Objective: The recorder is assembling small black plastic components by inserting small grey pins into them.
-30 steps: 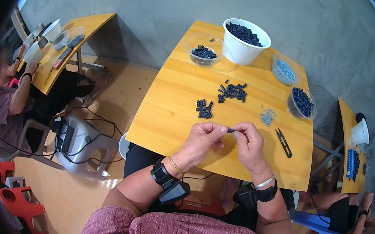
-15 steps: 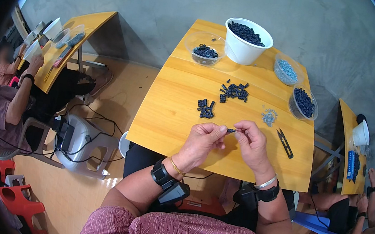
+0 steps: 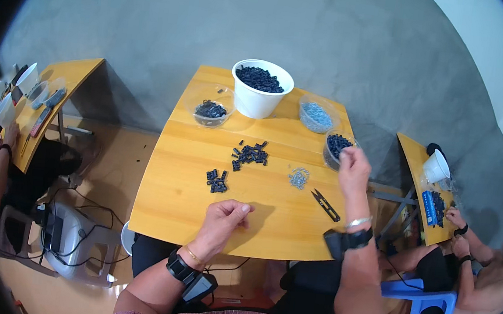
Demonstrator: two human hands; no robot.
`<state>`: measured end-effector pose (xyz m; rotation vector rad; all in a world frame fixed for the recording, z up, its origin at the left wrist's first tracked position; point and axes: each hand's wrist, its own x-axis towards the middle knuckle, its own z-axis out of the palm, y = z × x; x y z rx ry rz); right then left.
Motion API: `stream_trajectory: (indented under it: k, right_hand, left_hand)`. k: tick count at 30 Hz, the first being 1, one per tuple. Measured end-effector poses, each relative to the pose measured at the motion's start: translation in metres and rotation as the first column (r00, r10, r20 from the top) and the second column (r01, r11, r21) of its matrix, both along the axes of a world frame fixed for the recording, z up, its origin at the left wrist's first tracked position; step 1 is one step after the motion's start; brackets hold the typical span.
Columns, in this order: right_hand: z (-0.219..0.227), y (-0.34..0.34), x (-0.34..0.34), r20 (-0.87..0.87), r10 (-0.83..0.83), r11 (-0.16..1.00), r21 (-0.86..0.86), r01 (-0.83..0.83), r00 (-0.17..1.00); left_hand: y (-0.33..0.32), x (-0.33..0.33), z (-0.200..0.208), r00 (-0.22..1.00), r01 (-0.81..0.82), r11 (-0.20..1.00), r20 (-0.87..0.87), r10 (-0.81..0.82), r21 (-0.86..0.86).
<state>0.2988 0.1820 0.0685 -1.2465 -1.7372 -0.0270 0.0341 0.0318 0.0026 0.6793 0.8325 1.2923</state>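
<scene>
My left hand (image 3: 225,223) hovers over the near edge of the wooden table, its thumb pressed against curled fingers. Whatever it may hold is hidden. My right hand (image 3: 354,166) is at the near right rim of a clear bowl of black parts (image 3: 337,144), with fingers curled together; their tips hide what is between them. Beyond my left hand lie a small cluster of black plastic pieces (image 3: 217,181) and a larger loose pile of black pieces (image 3: 252,154). Small silver screws or pins (image 3: 298,178) are heaped right of centre, beside black thread snips (image 3: 326,206).
A white tub (image 3: 257,99) full of black parts stands at the back. Left of it is a clear bowl of black pieces (image 3: 210,111); right, a clear bowl of small silvery-blue parts (image 3: 317,115). People work at side tables (image 3: 63,82). A blue plastic chair (image 3: 433,299) stands to the right.
My hands have parted from around a small black piece. The right hand has moved away rightward to the clear bowl of black parts; the left stays near the table's edge. The view has shifted.
</scene>
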Motion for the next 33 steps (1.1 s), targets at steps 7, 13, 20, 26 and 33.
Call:
stream_trajectory:
  k: [7, 13, 20, 26, 33]
  right_hand:
    - [0.002, 0.018, -0.013, 0.184, 0.054, 0.997, 0.049, -0.064, 0.981]
    - [-0.026, -0.007, -0.110, 0.132, 0.476, 0.844, -0.348, -0.409, 0.869]
    - [-0.030, -0.015, -0.150, 0.260, 0.590, 0.801, -0.308, -0.513, 0.764]
    - [-0.036, -0.008, -0.160, 0.383, 0.587, 0.809, -0.280, -0.516, 0.713]
    - [-0.046, -0.011, -0.155, 0.355, 0.624, 0.780, -0.326, -0.534, 0.696]
  left_hand:
    - [0.004, 0.017, -0.003, 0.952, 0.048, 0.979, -0.305, 0.014, 0.197]
    - [0.000, 0.005, -0.002, 0.960, 0.081, 0.974, -0.278, -0.019, 0.212]
    - [-0.004, 0.004, 0.000, 0.956, 0.096, 0.973, -0.291, -0.032, 0.210]
    - [-0.002, 0.005, -0.001, 0.962, 0.093, 0.969, -0.273, -0.028, 0.227]
    - [-0.002, 0.003, 0.000, 0.957, 0.125, 0.967, -0.285, -0.059, 0.220]
